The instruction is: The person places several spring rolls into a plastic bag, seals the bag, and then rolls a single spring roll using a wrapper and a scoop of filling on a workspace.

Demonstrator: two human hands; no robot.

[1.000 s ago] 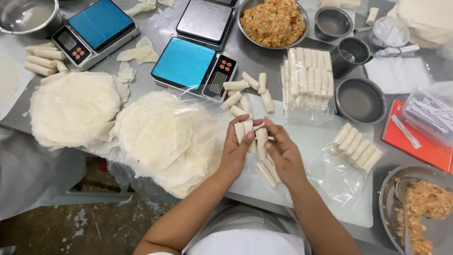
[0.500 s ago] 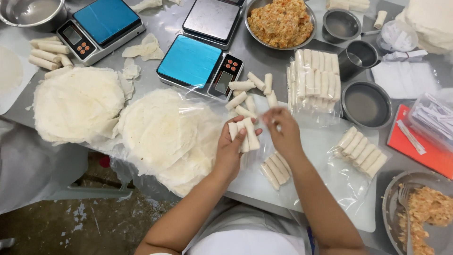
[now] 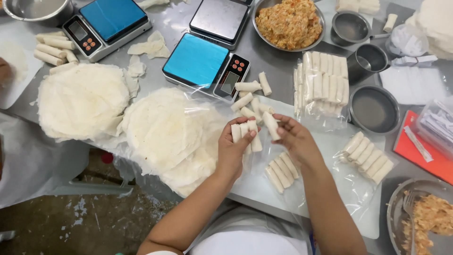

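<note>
My left hand (image 3: 233,153) grips three pale uncooked spring rolls (image 3: 245,133) side by side, held upright above the white board (image 3: 325,141). My right hand (image 3: 295,139) holds one more spring roll (image 3: 271,124) close beside them, fingertips pinching it. Just beyond the hands lie several loose rolls (image 3: 250,101) near the scale. Below my hands, three or so rolls (image 3: 281,171) lie in a row on clear plastic.
Two stacks of round wrappers (image 3: 165,132) (image 3: 80,99) lie left. Blue-topped scales (image 3: 200,61) (image 3: 108,21), a steel-topped scale (image 3: 218,19), a filling bowl (image 3: 289,22), steel cups (image 3: 373,59), bagged rolls (image 3: 321,82) (image 3: 368,156), a red tray (image 3: 422,151) and a filling bowl with fork (image 3: 424,217) surround.
My right hand reached to the loose pile and picked up one roll, now bringing it back beside the rolls in my left hand. The view shifted slightly.
</note>
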